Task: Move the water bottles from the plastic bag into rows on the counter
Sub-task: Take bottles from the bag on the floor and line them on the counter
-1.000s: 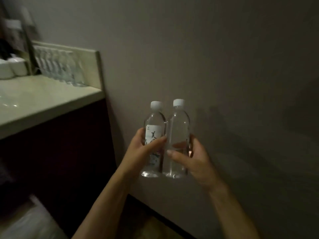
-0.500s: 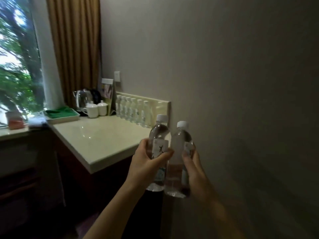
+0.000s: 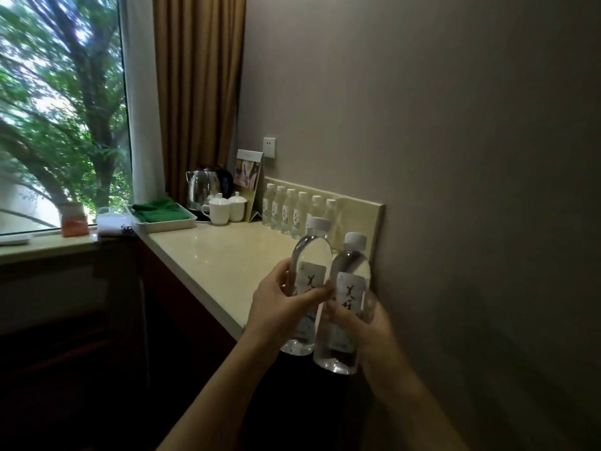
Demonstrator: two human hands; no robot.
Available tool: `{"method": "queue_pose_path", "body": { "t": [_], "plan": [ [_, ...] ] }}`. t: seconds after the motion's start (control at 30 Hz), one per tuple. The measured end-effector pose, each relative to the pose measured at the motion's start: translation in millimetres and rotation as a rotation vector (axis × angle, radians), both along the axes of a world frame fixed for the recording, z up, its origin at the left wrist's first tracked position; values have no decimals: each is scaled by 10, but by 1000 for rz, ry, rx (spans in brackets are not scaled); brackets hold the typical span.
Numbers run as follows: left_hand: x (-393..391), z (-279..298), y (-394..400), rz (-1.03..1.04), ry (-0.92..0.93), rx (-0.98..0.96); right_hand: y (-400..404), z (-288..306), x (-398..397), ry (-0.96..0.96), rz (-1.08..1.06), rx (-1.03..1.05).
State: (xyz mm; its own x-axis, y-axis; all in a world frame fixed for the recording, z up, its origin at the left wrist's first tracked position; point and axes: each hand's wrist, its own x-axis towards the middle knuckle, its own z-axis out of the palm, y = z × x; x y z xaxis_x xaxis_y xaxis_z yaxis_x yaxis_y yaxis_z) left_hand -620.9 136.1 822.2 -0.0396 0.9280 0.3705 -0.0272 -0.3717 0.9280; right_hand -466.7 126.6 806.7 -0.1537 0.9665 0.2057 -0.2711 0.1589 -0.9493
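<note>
Two clear water bottles with white caps and white labels are held upright side by side, just in front of the counter's near corner. My left hand grips the left bottle around its middle. The right bottle is held by my right hand, whose fingers wrap its lower half. Along the backsplash of the beige counter stands a row of several more bottles. No plastic bag is in view.
At the counter's far end are a steel kettle, two lidded white cups, a standing card and a white tray with green cloth. The wall runs along the right. A window sill with small items lies to the left.
My view has swung up and left from the wall to the counter. Both hands have carried the two bottles up closer to the counter's near corner.
</note>
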Motion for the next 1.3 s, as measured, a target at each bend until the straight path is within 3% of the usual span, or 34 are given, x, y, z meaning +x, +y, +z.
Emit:
{"method": "queue_pose_path", "body": {
  "t": [0.23,0.73,1.07,1.3],
  "plan": [
    [-166,-53,624,19,-6,-19,835,-116,-138,-141,-122,78],
    [64,-308,2455,-55,77,-116,2663,-539,2,-94,-301,31],
    [36,-483,3487,-94,170,-68,3310,-516,-58,-336,-501,69],
    [-139,-522,4172,-168,361,63,3814,-558,-202,-504,-702,-17]
  ]
}}
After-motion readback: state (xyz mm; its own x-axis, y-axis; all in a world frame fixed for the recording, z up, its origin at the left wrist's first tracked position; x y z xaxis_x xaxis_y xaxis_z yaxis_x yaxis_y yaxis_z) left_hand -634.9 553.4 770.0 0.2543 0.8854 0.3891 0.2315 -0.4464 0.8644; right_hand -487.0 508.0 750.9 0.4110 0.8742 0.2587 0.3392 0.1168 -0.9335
